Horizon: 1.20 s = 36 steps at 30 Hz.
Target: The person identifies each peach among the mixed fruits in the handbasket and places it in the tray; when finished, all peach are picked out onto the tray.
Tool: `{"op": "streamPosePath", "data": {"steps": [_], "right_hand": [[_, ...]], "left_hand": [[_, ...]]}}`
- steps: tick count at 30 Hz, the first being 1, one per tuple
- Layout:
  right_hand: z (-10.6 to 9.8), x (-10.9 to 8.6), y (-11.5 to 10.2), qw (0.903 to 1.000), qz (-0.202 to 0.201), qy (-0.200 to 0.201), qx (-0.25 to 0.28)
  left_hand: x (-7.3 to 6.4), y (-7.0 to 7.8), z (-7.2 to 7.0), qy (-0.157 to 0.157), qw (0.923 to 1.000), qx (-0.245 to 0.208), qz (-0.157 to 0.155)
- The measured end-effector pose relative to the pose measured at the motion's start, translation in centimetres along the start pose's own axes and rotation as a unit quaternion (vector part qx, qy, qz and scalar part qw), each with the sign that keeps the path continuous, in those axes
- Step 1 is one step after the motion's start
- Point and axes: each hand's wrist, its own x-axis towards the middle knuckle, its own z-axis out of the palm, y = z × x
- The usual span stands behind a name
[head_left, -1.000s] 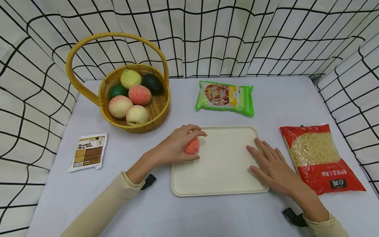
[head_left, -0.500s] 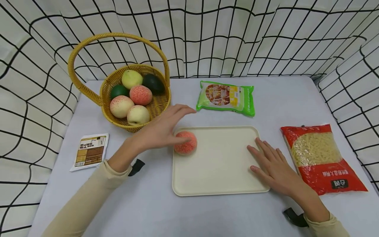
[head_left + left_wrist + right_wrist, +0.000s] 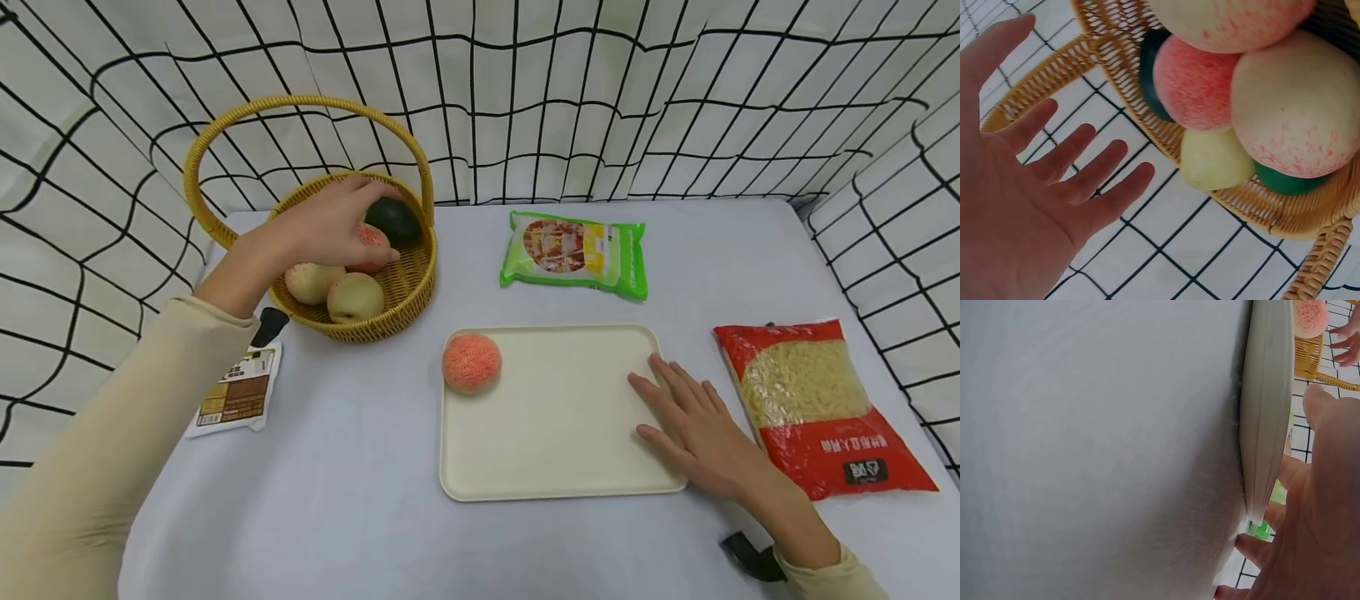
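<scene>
My left hand (image 3: 330, 218) hovers over the yellow wicker basket (image 3: 408, 310), fingers spread and nothing held, just above a speckled coral-pink peach (image 3: 375, 240). That peach lies among two pale peaches (image 3: 356, 298), a dark green avocado (image 3: 395, 222), a yellow-green fruit (image 3: 1213, 161) and a green fruit (image 3: 1288, 181); the hand hides these last two in the head view. Another coral-pink peach (image 3: 471, 364) sits in the upper left corner of the cream tray (image 3: 555, 433). At the tray's right edge rests my right hand (image 3: 697, 433), its fingers spread.
A green snack packet (image 3: 573, 254) lies behind the tray. To the right is a red bag of pasta (image 3: 817, 408). A brown-and-white packet (image 3: 238, 390) lies at the left, partly under the left forearm. The basket's tall handle (image 3: 307, 100) arches above the fruit.
My left hand has let go of the coral-pink peach on the tray and moved up and left to the basket. The right hand stays at the tray's edge.
</scene>
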Motion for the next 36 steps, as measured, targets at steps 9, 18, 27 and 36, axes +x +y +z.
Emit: {"op": "streamPosePath", "data": {"steps": [9,18,27,36], "right_hand": [[0.7,-0.4,0.1,1.0000,0.005,-0.002,0.008],[0.6,-0.4,0.2,1.0000,0.005,-0.003,0.008],[0.4,-0.1,0.2,0.9999,0.008,-0.002,0.012],[0.0,0.1,0.2,0.9999,0.010,-0.006,0.011]], "left_hand": [[2.4,-2.1,1.1,-0.068,0.9965,0.019,-0.045],[3.3,-3.0,1.8,-0.104,0.9919,0.031,-0.065],[3.7,-3.1,1.7,-0.096,0.9926,0.019,-0.072],[3.7,-3.6,3.4,-0.091,0.9931,-0.023,-0.070]]}}
